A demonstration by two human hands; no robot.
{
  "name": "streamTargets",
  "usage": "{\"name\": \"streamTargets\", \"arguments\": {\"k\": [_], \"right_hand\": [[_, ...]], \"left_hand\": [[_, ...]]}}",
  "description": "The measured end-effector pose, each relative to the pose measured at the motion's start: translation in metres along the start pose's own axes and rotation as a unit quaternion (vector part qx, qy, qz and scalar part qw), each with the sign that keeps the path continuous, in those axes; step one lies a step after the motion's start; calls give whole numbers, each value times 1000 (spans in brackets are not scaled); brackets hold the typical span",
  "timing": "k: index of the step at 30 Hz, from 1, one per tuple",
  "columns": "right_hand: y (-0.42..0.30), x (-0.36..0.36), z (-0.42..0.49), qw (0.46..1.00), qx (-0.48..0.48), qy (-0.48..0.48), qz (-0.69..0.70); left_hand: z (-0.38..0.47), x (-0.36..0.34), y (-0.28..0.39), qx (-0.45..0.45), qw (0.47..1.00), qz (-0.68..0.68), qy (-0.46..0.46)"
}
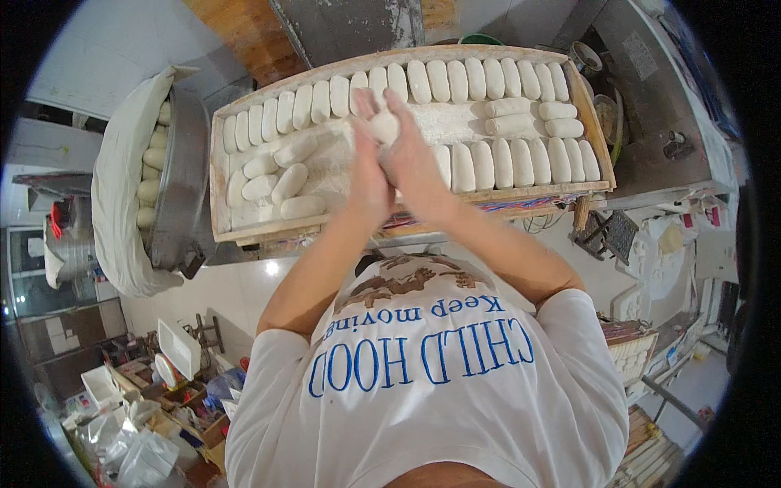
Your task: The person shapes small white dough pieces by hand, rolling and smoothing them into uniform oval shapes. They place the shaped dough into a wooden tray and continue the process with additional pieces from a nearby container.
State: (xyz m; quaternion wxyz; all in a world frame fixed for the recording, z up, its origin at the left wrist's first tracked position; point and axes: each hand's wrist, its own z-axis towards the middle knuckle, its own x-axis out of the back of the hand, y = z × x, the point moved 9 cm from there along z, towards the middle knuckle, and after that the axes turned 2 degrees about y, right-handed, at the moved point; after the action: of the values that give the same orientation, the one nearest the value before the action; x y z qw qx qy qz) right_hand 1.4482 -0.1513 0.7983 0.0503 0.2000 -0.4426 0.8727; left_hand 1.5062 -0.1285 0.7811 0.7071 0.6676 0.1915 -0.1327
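Observation:
My left hand (369,171) and my right hand (416,161) are pressed together at the heels above a wooden tray (593,116), fingers pointing to its far side. Between the fingers shows a pale dough piece (385,127), held by both palms; motion blurs its outline. Beyond my fingertips, a long row of oval dough rolls (437,80) lines the tray's far side. A second row of dough rolls (502,163) stands along the near side, right of my hands. Several loose dough rolls (290,183) lie at the left, on white flour (329,152).
Left of the tray stands a metal tub (180,165) of dough rolls, partly covered by a white cloth (116,189). A few rolls (509,116) lie crosswise at the tray's right. Behind it is a dark counter (659,122); clutter (140,439) fills the lower left floor.

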Motion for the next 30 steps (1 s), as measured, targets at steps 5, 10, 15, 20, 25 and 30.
{"name": "streamTargets", "arguments": {"k": [5,10,15,20,25,30], "right_hand": [[-10,-23,0,975,-106,17,197],[9,-43,9,955,-191,53,221],[-14,-34,-5,996,-89,19,14],[55,-11,-38,925,-312,-85,-198],[55,32,-41,921,-362,-127,-67],[54,9,-22,978,-108,-109,-138]], "left_hand": [[8,18,21,24,999,28,-28],[-4,26,21,47,993,-20,-107],[7,41,-8,142,980,-132,-53],[7,90,-51,298,951,-37,71],[-11,83,-43,348,937,-29,13],[-12,72,-51,287,955,-74,9]]}}
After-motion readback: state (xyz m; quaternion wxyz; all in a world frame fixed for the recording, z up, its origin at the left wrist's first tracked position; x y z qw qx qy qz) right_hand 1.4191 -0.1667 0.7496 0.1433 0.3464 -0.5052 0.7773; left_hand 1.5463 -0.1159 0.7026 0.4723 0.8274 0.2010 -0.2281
